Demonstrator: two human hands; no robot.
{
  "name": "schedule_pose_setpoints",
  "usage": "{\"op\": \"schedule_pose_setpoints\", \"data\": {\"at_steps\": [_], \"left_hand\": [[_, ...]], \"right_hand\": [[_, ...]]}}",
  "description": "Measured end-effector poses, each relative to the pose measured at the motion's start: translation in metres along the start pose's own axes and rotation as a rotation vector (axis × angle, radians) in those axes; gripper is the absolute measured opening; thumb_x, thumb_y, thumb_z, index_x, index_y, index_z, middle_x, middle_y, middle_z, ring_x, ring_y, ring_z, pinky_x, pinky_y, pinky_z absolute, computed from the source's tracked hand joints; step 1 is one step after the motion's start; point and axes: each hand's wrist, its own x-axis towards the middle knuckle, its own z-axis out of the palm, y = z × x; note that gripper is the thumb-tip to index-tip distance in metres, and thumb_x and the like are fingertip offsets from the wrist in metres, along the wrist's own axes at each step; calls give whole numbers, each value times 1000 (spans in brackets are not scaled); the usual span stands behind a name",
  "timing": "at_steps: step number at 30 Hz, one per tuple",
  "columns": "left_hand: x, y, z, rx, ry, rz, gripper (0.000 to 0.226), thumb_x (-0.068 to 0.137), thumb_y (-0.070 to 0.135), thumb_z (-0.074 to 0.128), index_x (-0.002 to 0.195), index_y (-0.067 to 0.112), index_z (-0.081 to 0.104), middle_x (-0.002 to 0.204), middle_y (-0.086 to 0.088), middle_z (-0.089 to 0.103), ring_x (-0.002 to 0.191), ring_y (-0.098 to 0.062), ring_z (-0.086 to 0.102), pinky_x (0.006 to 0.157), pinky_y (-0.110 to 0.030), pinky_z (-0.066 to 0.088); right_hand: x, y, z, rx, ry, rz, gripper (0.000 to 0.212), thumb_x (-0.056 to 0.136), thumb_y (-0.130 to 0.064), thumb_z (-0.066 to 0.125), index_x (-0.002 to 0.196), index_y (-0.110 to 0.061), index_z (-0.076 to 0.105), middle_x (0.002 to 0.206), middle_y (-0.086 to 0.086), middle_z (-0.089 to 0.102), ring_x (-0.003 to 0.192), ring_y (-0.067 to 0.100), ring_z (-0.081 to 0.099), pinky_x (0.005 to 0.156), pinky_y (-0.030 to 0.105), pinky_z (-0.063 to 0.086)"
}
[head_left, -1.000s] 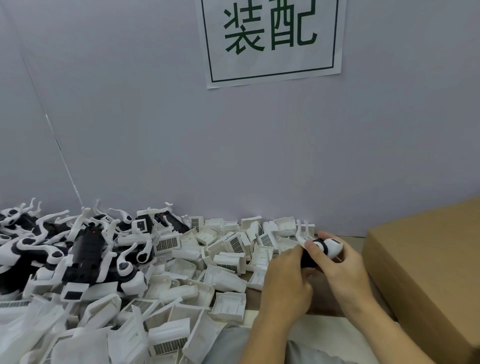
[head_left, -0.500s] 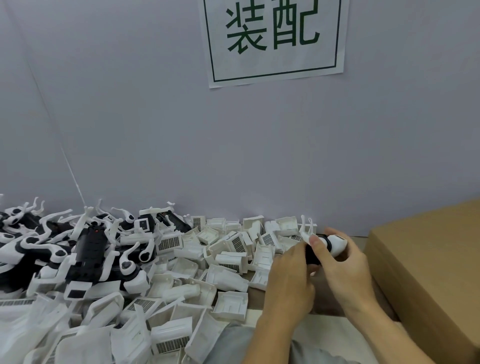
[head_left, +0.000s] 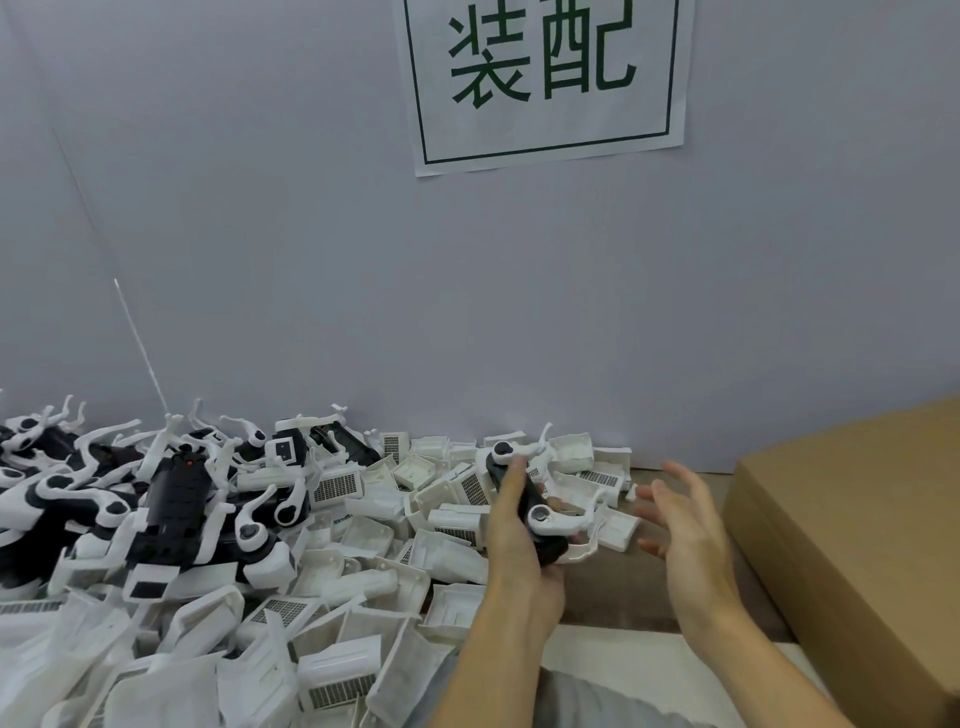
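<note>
My left hand (head_left: 514, 525) grips a black-and-white plastic assembly (head_left: 540, 512), a black body with white curved arms and round ends, held above the table. My right hand (head_left: 685, 525) hovers to the right of it with fingers spread and holds nothing. A pile of white vented housings (head_left: 363, 571) covers the table in front and to the left. A heap of finished black-and-white assemblies (head_left: 171, 499) lies at the far left.
A brown cardboard box (head_left: 857, 545) stands at the right edge. A grey wall with a paper sign (head_left: 545, 78) rises just behind the piles. A strip of brown table (head_left: 623, 597) shows between my hands and a grey cloth lies below.
My right hand has let go of the assembly and moved right with fingers spread. My left hand now holds the assembly alone and has turned it so its length shows.
</note>
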Motion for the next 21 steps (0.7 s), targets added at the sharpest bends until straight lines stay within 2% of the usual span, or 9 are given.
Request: {"op": "schedule_pose_setpoints", "data": {"at_steps": [2, 4, 6, 9, 12, 14, 17, 19, 21], "left_hand": [[-2, -2, 3, 48, -17, -5, 23, 83, 32, 74, 93, 12, 70, 64, -5, 66, 50, -17, 65, 49, -27, 52], [-1, -3, 3, 44, -16, 6, 21, 91, 32, 68, 93, 11, 68, 66, -5, 64, 53, -18, 64, 53, -29, 53], [-1, -2, 2, 9, -41, -3, 28, 96, 34, 62, 95, 8, 69, 71, -7, 65, 56, -18, 65, 57, -32, 53], [0, -1, 1, -15, -35, -40, 40, 99, 34, 58, 112, -3, 66, 84, -15, 68, 69, -25, 65, 49, -27, 55], [2, -4, 1, 94, -37, -6, 46, 105, 35, 46, 130, -2, 58, 111, -27, 68, 82, -32, 65, 62, -37, 53], [1, -5, 0, 139, -51, 39, 41, 107, 33, 41, 129, 4, 59, 109, -23, 72, 71, -28, 69, 61, -37, 56], [2, -8, -3, 191, -50, 61, 43, 107, 37, 39, 126, 5, 62, 108, -19, 75, 73, -28, 70, 59, -35, 58], [4, -11, -4, 243, -38, 74, 46, 107, 39, 39, 121, 5, 66, 101, -18, 76, 67, -26, 70, 56, -33, 57], [5, -13, -5, 289, -35, 84, 47, 107, 41, 38, 113, 6, 69, 89, -14, 77, 62, -24, 70, 60, -35, 58]], "right_hand": [[0, -1, 0, -11, -1, -1, 20, 104, -22, 47, 115, -32, 60, 103, -2, 68, 95, 15, 64, 70, 31, 45], [1, 0, 0, -38, -25, 8, 20, 104, -20, 47, 108, -29, 64, 99, 1, 69, 90, 18, 63, 68, 32, 45], [2, 3, 0, -73, -67, 36, 24, 104, -17, 46, 102, -23, 69, 95, 7, 68, 83, 22, 63, 64, 32, 43], [1, 5, 1, -114, -170, 97, 32, 100, -8, 45, 94, -20, 75, 92, 14, 72, 74, 25, 67, 60, 30, 45], [-3, 7, 3, -131, -367, 123, 34, 90, -10, 48, 98, -24, 78, 96, 12, 76, 89, 28, 71, 75, 37, 54], [-3, 9, 3, -85, -453, 140, 36, 80, -16, 49, 104, -23, 76, 103, 14, 74, 95, 30, 69, 83, 44, 54], [-4, 10, 4, 90, -559, 234, 42, 67, -14, 51, 103, -17, 74, 90, 16, 70, 75, 25, 63, 63, 31, 51], [-7, 9, 6, 125, -603, 294, 43, 68, -13, 56, 109, -11, 69, 86, 16, 68, 69, 23, 61, 59, 30, 49], [-9, 9, 9, 114, -599, 321, 36, 75, -18, 64, 110, -15, 66, 85, 13, 69, 66, 23, 62, 61, 33, 50]]}}
